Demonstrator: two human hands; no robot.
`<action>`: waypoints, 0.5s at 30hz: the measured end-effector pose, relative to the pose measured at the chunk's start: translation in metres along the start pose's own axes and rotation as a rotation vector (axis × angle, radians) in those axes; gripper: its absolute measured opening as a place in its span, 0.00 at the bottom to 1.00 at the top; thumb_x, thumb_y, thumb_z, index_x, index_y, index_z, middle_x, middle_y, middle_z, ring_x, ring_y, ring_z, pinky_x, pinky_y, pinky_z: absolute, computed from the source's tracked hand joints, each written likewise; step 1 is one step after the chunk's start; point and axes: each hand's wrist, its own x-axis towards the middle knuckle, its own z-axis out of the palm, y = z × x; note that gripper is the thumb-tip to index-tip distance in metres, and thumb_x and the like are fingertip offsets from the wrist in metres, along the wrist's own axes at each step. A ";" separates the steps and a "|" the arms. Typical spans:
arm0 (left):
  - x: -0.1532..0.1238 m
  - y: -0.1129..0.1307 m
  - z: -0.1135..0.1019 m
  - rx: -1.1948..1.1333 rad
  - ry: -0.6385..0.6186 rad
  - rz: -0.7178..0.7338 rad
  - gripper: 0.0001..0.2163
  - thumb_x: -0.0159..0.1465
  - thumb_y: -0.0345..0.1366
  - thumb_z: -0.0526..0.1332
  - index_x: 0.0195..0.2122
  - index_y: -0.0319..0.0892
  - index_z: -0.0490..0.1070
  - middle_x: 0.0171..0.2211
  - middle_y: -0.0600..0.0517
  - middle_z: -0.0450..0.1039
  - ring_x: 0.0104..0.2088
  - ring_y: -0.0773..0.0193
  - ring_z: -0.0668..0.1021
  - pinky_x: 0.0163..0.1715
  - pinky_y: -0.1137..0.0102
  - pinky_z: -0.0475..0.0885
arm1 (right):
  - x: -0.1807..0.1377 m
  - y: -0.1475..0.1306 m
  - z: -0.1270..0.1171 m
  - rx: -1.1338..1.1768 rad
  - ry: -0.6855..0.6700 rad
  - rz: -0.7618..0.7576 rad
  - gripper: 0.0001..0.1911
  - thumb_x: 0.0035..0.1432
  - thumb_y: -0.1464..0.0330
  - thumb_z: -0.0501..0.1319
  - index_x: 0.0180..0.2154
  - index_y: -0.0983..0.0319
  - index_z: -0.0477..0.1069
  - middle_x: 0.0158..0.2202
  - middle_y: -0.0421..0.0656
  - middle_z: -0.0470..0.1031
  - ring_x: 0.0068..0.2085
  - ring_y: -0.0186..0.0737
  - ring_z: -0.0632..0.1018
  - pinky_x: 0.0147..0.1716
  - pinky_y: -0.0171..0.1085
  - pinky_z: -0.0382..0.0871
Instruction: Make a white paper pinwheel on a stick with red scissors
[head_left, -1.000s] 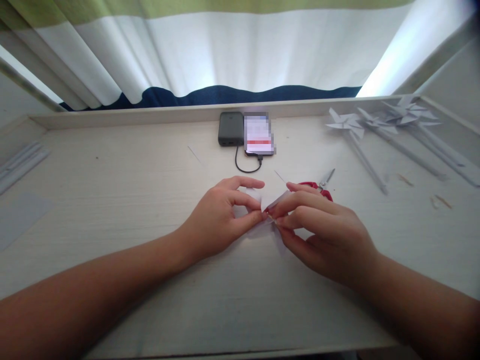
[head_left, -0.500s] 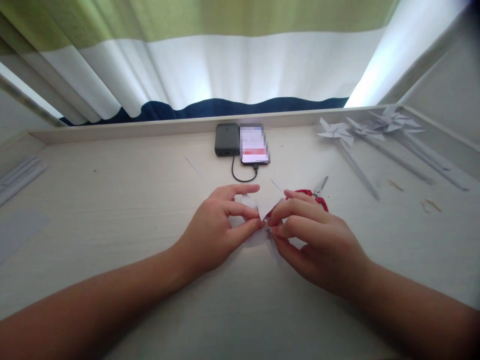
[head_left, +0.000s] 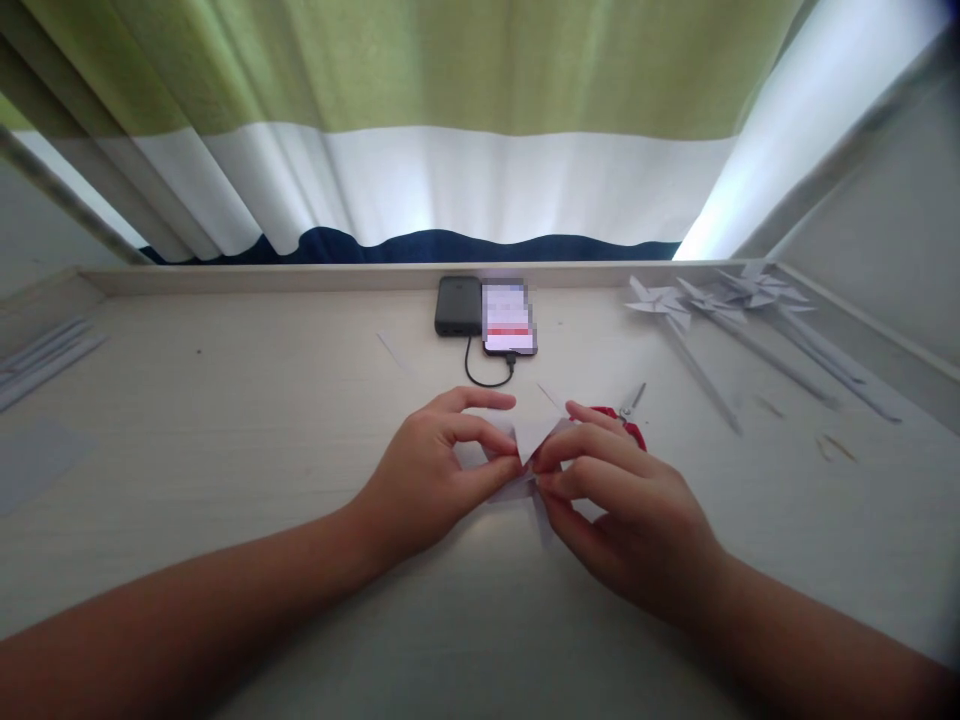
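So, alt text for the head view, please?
A person's left hand and right hand pinch folded white paper at a pale desk. Red-handled metal scissors lie nearby; farther back are a boxy grey power bank, lit rectangular phone and white paper pinwheels.

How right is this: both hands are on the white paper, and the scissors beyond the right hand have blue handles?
Almost: the head view shows the scissors have red handles, not blue. The left hand and right hand are on the white paper.

A curtain (head_left: pixel 450 110) is displaying green, white and navy bands; folded paper (head_left: pixel 531 437) is showing white, scissor handles (head_left: pixel 637 435) red.
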 end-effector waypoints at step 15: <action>-0.001 -0.001 -0.001 -0.036 -0.052 -0.070 0.04 0.58 0.42 0.66 0.30 0.51 0.78 0.53 0.57 0.68 0.53 0.59 0.72 0.55 0.62 0.64 | 0.000 -0.002 0.000 0.019 -0.011 0.025 0.10 0.50 0.83 0.60 0.28 0.64 0.66 0.34 0.41 0.73 0.38 0.32 0.75 0.60 0.51 0.58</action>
